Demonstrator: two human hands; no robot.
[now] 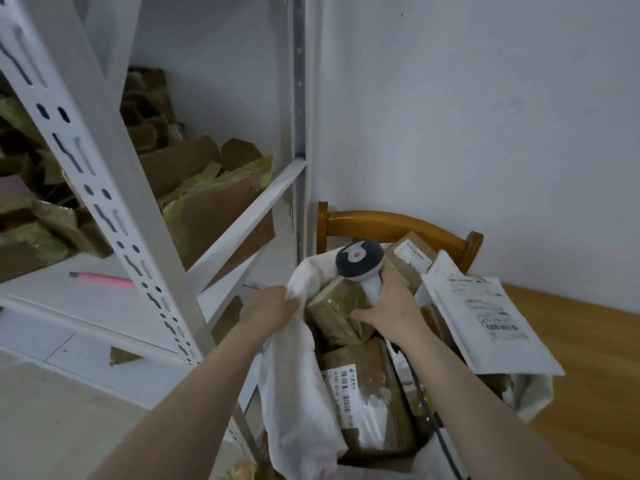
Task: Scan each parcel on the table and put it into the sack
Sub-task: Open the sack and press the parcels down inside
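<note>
The white sack point(294, 382) gaped below both hands, with labelled parcels point(367, 393) lying inside. The left hand point(273, 308) had its fingers curled tight on the sack's rim. Just right of them, the taped brown parcel point(337, 315) sat over the opening, touched by the thumb of the right hand point(393, 311), whose fingers were clamped round the handle of the scanner point(362, 263).

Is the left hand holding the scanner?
No, the right hand holds the scanner, while the left hand grips the sack by its edge.
</note>
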